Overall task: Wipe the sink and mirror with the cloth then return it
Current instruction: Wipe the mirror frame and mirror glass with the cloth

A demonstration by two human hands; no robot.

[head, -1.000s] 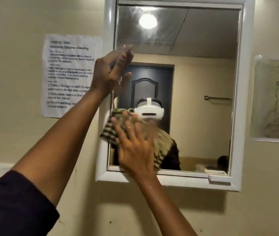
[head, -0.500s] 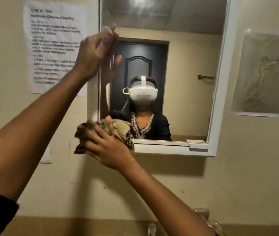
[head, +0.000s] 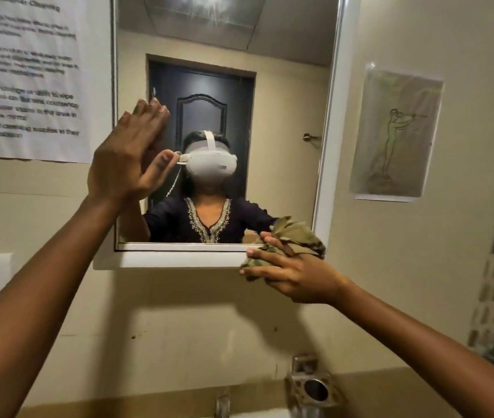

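— The hands? 
— Left hand point(head: 125, 158) flat, fingers straight, on the mirror point(head: 269, 116) at 9 o'clock; right hand point(head: 294, 274) grasps the bunched cloth point(head: 295, 238) at the frame's 5 o'clock corner.

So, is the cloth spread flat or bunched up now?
Bunched up. The right hand grips the cloth as a crumpled wad at the mirror's lower right corner.

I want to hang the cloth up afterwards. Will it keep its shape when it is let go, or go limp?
The cloth is probably soft and floppy: it sits crumpled into folds in the right hand. It seems light, since curled fingers alone hold it. It would likely drape limp over a hook.
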